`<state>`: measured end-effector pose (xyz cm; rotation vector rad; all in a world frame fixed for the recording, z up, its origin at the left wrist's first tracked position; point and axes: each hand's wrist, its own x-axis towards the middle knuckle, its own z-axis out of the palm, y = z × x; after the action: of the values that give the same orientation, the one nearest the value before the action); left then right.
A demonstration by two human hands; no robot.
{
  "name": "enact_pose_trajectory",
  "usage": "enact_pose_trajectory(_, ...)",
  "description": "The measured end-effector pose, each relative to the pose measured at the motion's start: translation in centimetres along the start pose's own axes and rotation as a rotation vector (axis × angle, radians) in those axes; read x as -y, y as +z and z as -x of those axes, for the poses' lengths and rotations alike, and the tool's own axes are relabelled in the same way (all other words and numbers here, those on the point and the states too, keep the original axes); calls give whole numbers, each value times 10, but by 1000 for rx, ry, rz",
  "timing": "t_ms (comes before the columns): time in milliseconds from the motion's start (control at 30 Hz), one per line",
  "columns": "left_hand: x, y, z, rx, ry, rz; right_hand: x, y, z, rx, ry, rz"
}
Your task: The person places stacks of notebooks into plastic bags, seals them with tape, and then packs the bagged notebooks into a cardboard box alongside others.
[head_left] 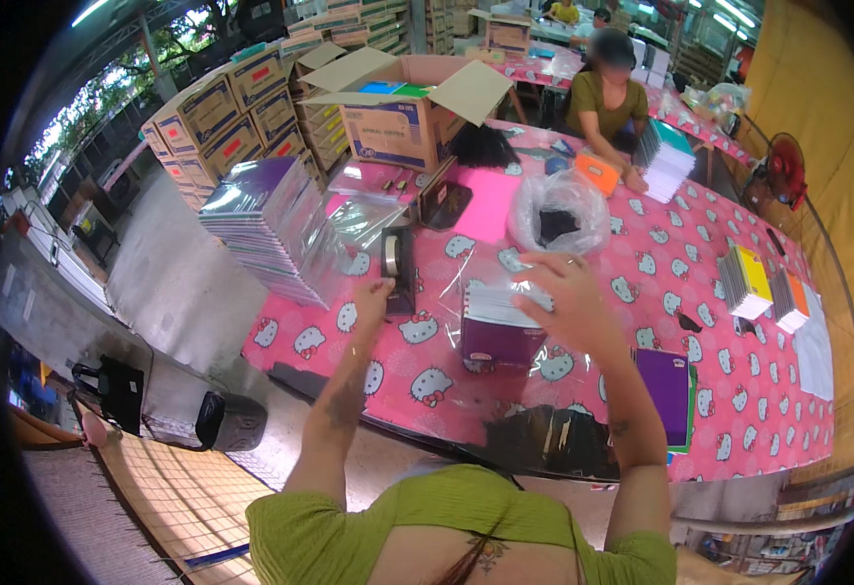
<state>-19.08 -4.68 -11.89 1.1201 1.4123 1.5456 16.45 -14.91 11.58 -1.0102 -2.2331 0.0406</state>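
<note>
**Pink table, a bundle half wrapped**

Pink cartoon-cat cloth covers the long table [739, 390] I am looking down on, in a packing shed stacked with cardboard boxes [403, 122]. My right hand [568, 297] rests on top of a stack of notebooks [495, 327], purple-covered and sitting in a clear plastic sleeve just in front of me; the fingers are spread loosely over the plastic, pressing rather than clenched. My left hand [375, 295] reaches to the tape dispenser [398, 265] beside the stack, fingertips at its edge; I cannot tell whether it has pinched the tape. I judge the step to be sealing the sleeve: the next move calls for a pulled strip of tape while the right hand keeps the plastic folded tight. A tall pile of wrapped bundles [266, 224] stands to my left, and loose purple notebooks [663, 382] lie to my right. Across the table another person [602, 97] sorts coloured books
</note>
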Motion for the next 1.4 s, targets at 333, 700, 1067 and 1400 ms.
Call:
enact_pose_trajectory(333, -97, -9, 21, 270, 269, -624, 27, 54, -31, 141, 119, 214)
enact_pose_trajectory(700, -190, 67, 11, 989, 514, -169, 26, 37, -22, 85, 137, 147)
enact_pose_trajectory(1067, -151, 148, 35, 854, 995, -492, -55, 65, 72, 175, 80, -165)
enact_pose_trajectory(1400, -158, 165, 30, 748, 136, -635, -84, 71, 48, -9, 584, -520)
